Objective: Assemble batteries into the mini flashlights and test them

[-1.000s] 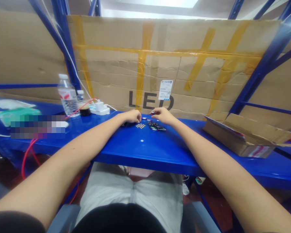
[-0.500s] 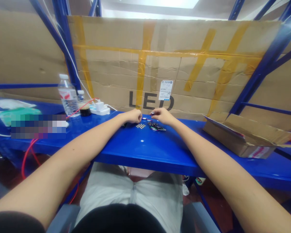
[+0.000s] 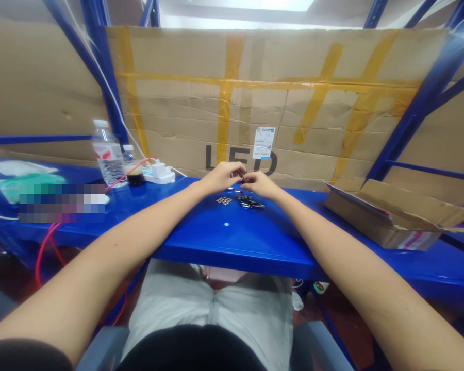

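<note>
My left hand and my right hand meet over the blue tabletop, fingertips together. Between them is a small dark piece, pinched by my right fingers; its kind is too small to make out. The left fingers are bent around the same spot, and what they grip is hidden. Below the left hand lies a cluster of small round metal pieces. Several dark, shiny slim pieces are heaped under the right hand. Just behind these lies a slender, shiny piece. A single white dot shows nearer the front edge.
An open cardboard box sits at the right. To the left stand a water bottle, a smaller bottle of dark liquid and a white power strip with cables. A large cardboard panel rises behind the table.
My left hand has lifted off the table beside the round pieces and moved right, to meet my right hand at the small dark piece. The right hand has stayed nearly in place.
</note>
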`<state>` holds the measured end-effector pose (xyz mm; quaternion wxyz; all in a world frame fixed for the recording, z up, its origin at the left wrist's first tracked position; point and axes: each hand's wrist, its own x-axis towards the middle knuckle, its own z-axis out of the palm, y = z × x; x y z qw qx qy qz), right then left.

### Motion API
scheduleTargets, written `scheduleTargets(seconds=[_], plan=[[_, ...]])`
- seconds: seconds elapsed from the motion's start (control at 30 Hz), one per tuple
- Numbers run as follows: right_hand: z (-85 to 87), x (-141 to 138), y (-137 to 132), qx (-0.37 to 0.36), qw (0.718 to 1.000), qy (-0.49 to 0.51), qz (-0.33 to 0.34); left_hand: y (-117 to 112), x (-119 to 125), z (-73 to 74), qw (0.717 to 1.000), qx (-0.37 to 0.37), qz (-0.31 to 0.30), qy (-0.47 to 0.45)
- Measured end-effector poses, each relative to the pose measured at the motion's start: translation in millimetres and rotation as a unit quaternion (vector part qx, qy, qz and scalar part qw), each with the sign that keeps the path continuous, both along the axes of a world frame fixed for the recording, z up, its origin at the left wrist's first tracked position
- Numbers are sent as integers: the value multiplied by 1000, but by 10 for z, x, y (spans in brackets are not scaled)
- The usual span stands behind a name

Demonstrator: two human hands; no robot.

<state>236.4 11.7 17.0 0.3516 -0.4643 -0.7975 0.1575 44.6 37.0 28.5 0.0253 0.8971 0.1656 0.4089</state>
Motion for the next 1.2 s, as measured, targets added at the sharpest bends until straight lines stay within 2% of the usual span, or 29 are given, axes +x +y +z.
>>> scheduleTargets(seconds=[0.37,0.53,0.7,0.8,0.9,1.2], plan=[[-4,7,13,4,1000,8,9,18,0,2,1000,2,6,15],[-4,21,31,11,1000,3,-2,27,-24,-5,997,-22,53,41],[-3,75,69,15,1000,-14,-18,144,-71,-132,985,-35,107,132],[-6,98,86,18,998,-33,-40,211,-59,-244,975,-38,103,194],[-9,98,92,17,998,-38,-44,249,-5,-325,972,-32,93,214],[-4,77,84,13,998,-38,-47,294,71,-367,963,-52,99,245]])
